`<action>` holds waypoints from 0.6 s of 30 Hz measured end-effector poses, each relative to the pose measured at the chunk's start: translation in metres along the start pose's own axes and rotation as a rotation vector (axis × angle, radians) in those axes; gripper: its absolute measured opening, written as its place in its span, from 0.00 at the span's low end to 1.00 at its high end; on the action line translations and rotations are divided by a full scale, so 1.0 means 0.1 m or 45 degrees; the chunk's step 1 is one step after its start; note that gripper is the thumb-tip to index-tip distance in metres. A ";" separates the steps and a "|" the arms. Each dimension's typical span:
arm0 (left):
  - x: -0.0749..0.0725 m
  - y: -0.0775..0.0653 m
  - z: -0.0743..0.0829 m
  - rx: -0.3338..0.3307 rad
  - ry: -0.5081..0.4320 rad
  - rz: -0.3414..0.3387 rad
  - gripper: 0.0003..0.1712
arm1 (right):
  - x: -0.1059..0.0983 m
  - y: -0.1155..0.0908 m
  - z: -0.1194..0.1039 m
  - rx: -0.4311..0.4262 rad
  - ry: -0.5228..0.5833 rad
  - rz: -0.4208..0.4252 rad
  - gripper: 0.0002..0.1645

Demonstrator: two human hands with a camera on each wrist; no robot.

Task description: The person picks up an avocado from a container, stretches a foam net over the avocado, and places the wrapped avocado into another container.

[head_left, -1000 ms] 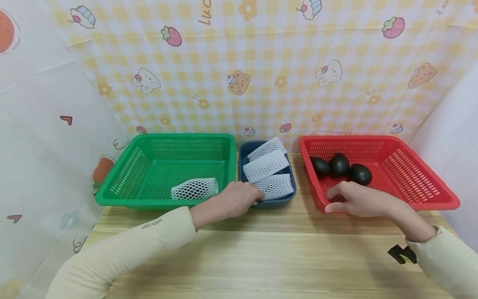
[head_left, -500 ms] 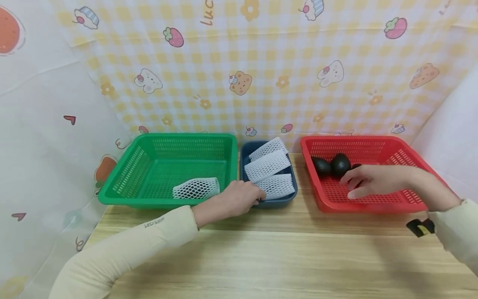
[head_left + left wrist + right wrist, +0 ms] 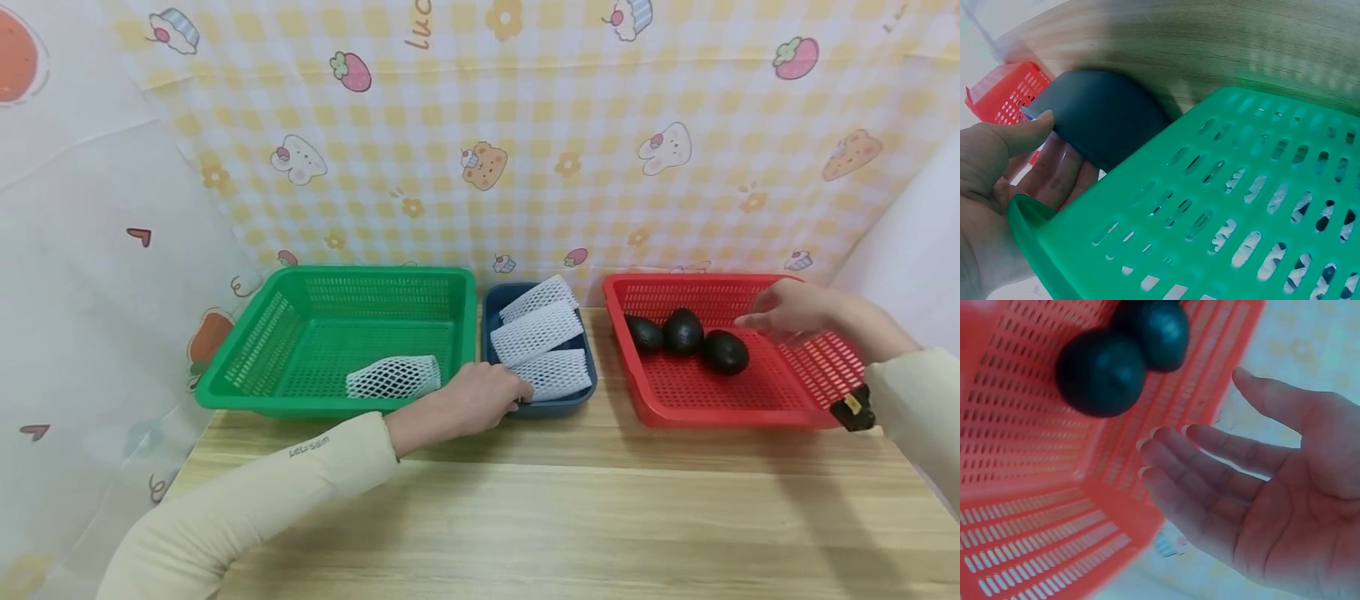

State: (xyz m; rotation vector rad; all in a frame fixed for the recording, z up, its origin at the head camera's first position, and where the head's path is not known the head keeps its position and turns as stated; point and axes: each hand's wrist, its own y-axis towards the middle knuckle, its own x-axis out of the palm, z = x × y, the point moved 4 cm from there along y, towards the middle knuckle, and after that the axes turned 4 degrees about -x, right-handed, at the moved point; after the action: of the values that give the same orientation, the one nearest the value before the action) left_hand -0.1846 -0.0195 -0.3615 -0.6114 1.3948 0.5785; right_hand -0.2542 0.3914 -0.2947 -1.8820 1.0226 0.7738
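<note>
My left hand (image 3: 487,398) grips the near left rim of the small dark blue basket (image 3: 555,410); in the left wrist view the thumb lies on its outer wall, fingers on the far side of the rim. White foam net sleeves (image 3: 536,332) lie in that basket, one right by the fingertips. My right hand (image 3: 795,310) hovers over the far right part of the red basket (image 3: 720,418), fingers extended and holding nothing in the right wrist view (image 3: 1272,506). To its left, three dark avocados (image 3: 724,352) rest in the red basket.
A green basket (image 3: 300,406) stands left of the blue one, under the left forearm. Inside it lies a white foam net (image 3: 393,377) with something dark showing through its mesh. A patterned cloth (image 3: 525,167) hangs behind the baskets on the wooden table (image 3: 525,517).
My right hand has moved from the red basket's near left rim, across the avocados, to its far right side. The rightmost avocado shows fully again. My left hand stays put.
</note>
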 end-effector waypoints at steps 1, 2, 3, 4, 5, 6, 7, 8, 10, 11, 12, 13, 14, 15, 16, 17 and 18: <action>0.00 0.00 0.00 0.000 0.003 -0.001 0.10 | 0.00 0.01 0.04 0.034 0.034 -0.013 0.30; 0.00 0.00 0.00 0.000 0.006 -0.001 0.10 | 0.00 0.03 0.08 0.071 0.065 -0.035 0.28; 0.00 0.00 0.00 0.000 0.005 -0.003 0.10 | 0.00 0.05 0.11 0.102 0.095 -0.059 0.28; 0.00 0.00 0.00 -0.002 0.006 -0.007 0.10 | 0.01 0.06 0.14 0.135 0.118 -0.082 0.26; 0.01 0.01 0.00 -0.004 0.007 -0.009 0.10 | 0.02 0.08 0.17 0.160 0.135 -0.103 0.25; 0.01 0.01 0.00 -0.005 0.008 -0.011 0.10 | 0.02 0.10 0.19 0.180 0.146 -0.116 0.27; 0.01 0.01 0.00 -0.004 0.008 -0.012 0.10 | 0.03 0.12 0.22 0.198 0.158 -0.133 0.27; 0.01 0.01 0.00 -0.004 0.008 -0.010 0.10 | 0.04 0.14 0.24 0.214 0.161 -0.147 0.30; 0.00 0.01 0.00 -0.003 0.007 -0.005 0.10 | 0.05 0.17 0.29 0.239 0.180 -0.175 0.39; 0.00 0.01 0.00 -0.003 0.007 -0.003 0.09 | 0.06 0.19 0.31 0.249 0.191 -0.191 0.45; 0.00 0.01 0.00 -0.003 0.008 -0.002 0.09 | 0.07 0.21 0.33 0.257 0.207 -0.212 0.50; 0.00 0.01 0.00 -0.004 0.009 -0.001 0.09 | 0.09 0.22 0.35 0.272 0.234 -0.235 0.52; 0.00 0.01 0.00 -0.005 0.009 -0.001 0.09 | 0.11 0.23 0.37 0.284 0.246 -0.255 0.56; 0.00 0.01 0.00 -0.007 0.008 -0.001 0.09 | 0.12 0.25 0.38 0.296 0.258 -0.278 0.57; 0.00 0.01 0.00 -0.008 0.008 0.000 0.09 | 0.13 0.26 0.39 0.305 0.265 -0.292 0.58; 0.00 0.01 0.00 -0.009 0.008 -0.001 0.09 | 0.15 0.27 0.40 0.316 0.280 -0.305 0.60; 0.00 0.01 0.00 -0.011 0.008 0.000 0.10 | 0.16 0.28 0.40 0.329 0.300 -0.316 0.60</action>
State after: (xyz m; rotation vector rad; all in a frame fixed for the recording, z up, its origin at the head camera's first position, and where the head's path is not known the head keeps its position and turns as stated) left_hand -0.1855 -0.0190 -0.3615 -0.6203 1.3985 0.5829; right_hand -0.2758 0.4121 -0.3364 -1.8557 0.9561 0.2669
